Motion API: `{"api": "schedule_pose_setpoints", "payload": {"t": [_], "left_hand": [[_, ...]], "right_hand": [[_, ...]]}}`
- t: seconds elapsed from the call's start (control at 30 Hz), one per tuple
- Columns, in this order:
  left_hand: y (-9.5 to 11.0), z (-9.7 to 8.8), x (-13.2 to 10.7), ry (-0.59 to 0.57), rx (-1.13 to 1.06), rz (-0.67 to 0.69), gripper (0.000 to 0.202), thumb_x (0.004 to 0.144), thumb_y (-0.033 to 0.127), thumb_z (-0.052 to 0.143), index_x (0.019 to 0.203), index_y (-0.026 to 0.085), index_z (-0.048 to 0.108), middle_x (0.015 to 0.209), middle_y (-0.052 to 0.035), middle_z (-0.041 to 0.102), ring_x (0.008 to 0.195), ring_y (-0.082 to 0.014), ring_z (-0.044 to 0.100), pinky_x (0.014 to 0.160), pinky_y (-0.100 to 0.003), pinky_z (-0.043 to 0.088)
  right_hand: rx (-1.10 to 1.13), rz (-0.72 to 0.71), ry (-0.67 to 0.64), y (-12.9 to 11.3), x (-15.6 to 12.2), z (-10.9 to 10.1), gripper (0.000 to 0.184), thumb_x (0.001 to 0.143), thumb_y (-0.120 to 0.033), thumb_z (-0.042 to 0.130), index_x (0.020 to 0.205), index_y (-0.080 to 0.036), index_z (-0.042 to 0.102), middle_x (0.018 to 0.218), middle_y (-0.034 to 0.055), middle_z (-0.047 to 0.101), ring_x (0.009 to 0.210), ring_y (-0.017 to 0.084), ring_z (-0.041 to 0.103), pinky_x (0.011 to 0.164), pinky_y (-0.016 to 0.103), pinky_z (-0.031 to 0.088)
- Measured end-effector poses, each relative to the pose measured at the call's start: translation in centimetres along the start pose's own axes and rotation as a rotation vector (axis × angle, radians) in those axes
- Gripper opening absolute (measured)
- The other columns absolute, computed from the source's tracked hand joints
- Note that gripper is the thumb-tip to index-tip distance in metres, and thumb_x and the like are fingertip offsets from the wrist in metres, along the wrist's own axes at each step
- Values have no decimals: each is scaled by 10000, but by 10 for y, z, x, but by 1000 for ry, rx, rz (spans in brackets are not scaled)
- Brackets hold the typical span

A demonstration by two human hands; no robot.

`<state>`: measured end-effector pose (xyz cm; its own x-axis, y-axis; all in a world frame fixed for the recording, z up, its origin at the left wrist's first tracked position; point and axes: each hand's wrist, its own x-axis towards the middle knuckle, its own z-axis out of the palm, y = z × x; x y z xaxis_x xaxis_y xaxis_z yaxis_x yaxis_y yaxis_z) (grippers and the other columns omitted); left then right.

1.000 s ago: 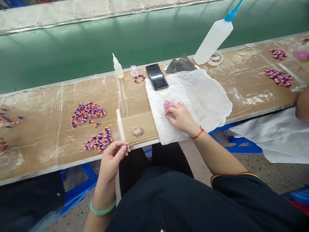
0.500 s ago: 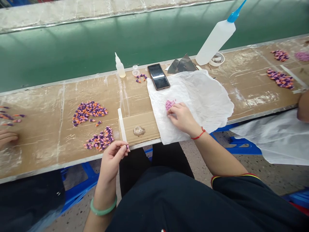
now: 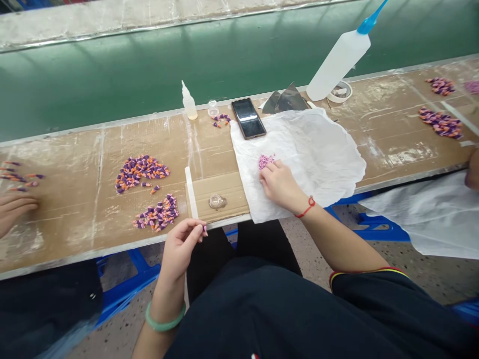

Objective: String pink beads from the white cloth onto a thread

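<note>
The long cardboard-topped desk (image 3: pixel 86 224) runs across in front of me, with a green panel behind it. On it lies a crumpled sheet of white tissue (image 3: pixel 322 159), and near its middle sits a small heap of pink granules (image 3: pixel 266 161). My right hand (image 3: pixel 280 185) rests on the tissue just beside the heap, its grip loosely curled and not visibly closed on anything. My left hand (image 3: pixel 180 244) hovers at the desk's near edge, its fingertips drawn together, though I cannot tell whether they hold anything. The granules look loose, so a careless sweep of my fingers could scatter them, and the tissue overhangs the near edge, where my wrist could drag it. Farther off lie a phone (image 3: pixel 248 118), a small squeeze bottle (image 3: pixel 189 103) and heaps of purple-and-orange pieces (image 3: pixel 142 173). Compared with the earlier frame, a co-worker's hand (image 3: pixel 15 209) reaches farther onto the desk at the left, and the whole scene sits slightly shifted in my view.
</note>
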<state>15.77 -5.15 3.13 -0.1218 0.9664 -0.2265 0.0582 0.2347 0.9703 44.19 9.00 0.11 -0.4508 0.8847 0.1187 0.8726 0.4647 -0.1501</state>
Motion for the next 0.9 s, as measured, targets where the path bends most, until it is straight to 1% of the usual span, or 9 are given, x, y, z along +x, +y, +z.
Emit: {"api": "schedule_pose_setpoints", "payload": {"t": [0.1,0.17,0.23,0.33,0.43,0.5,0.6,0.8,0.9], "left_hand": [[10,11,1,-29,36,35,183,832,339,694,787,165,728,652,-29,686,559,-117,583,557,-214,487],[19,23,4,-80,80,75,183,845,314,661,759,162,715,640,-29,687,544,-119,580,548,-219,485],[30,37,10,-147,131,130,198,860,288,627,725,162,698,632,-31,689,545,-124,586,556,-227,487],[46,57,21,-236,178,219,206,866,267,608,704,165,682,630,-33,686,580,-141,603,569,-239,483],[56,68,29,-296,167,264,206,870,276,610,709,169,680,649,-33,684,613,-149,605,584,-246,478],[60,71,30,-324,141,262,219,877,295,610,710,169,677,658,-32,683,617,-147,599,590,-248,479],[61,71,27,-335,120,255,230,880,309,611,711,165,671,659,-36,680,607,-144,588,574,-247,470],[58,71,22,-299,148,272,212,856,273,606,677,164,639,616,-20,635,566,-128,537,547,-247,433],[57,73,22,-245,143,275,181,809,257,607,652,168,621,574,-1,593,540,-116,502,525,-241,406]], "right_hand": [[-4,-11,-20,-3,-1,-2,139,862,-77,492,861,-126,622,919,183,604,936,339,494,797,451,397],[56,-62,-19,-7,-5,-9,151,878,-76,462,829,-152,582,882,158,587,882,313,487,806,449,403],[197,-167,-1,-14,-10,-23,165,913,-88,435,815,-186,524,856,118,566,842,280,481,807,430,411],[439,-343,35,-31,-18,-52,167,968,-118,419,839,-216,456,867,79,547,835,251,481,789,401,413],[494,-433,55,-48,-24,-76,170,971,-102,426,851,-222,434,865,66,533,823,241,467,787,397,414],[474,-468,57,-55,-26,-83,181,960,-80,428,846,-219,438,857,67,534,814,241,455,779,397,416],[416,-518,70,-61,-26,-86,194,924,-40,434,834,-209,457,845,80,542,808,249,448,756,400,413],[274,-575,76,-68,-25,-89,219,865,-1,453,782,-203,476,801,94,515,767,254,422,703,389,397],[267,-566,96,-72,-25,-92,227,870,-6,451,769,-208,473,783,87,516,746,249,418,699,390,391]]}}
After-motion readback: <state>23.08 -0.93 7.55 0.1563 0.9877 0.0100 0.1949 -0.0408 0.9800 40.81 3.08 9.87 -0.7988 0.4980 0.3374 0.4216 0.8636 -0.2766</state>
